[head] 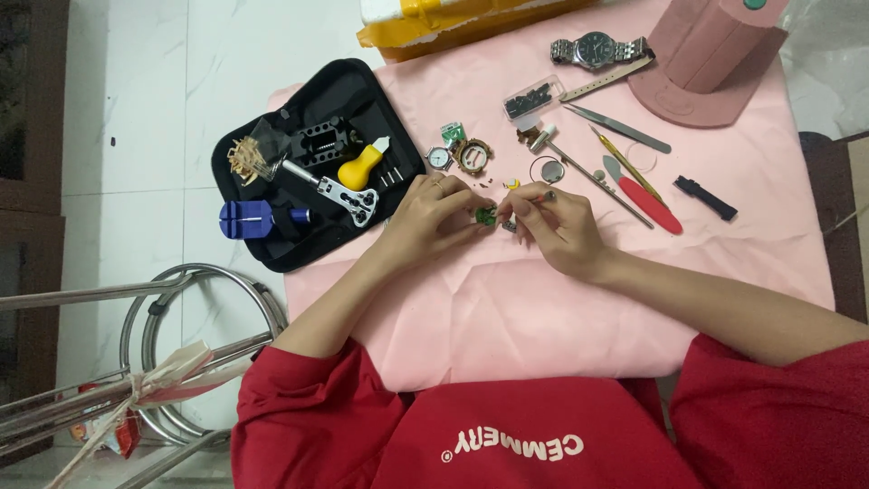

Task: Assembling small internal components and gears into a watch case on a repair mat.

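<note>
My left hand (433, 215) pinches a small green part (487, 215) over the pink cloth (507, 308). My right hand (552, 226) meets it from the right, its fingertips closed on a thin tool at the green part; the tool is mostly hidden by the fingers. Just beyond the hands lie a small watch face (440, 158), a round brown-rimmed watch part (472, 155) and a metal ring (547, 169).
A black tool case (272, 244) at the left holds a yellow-handled tool (360, 166), a blue tool (246, 218) and a case wrench (339, 191). Tweezers (620, 129), a red-handled tool (647, 204), a steel wristwatch (599, 50), a small clear parts box (532, 98) and a pink stand (711, 54) lie at the right.
</note>
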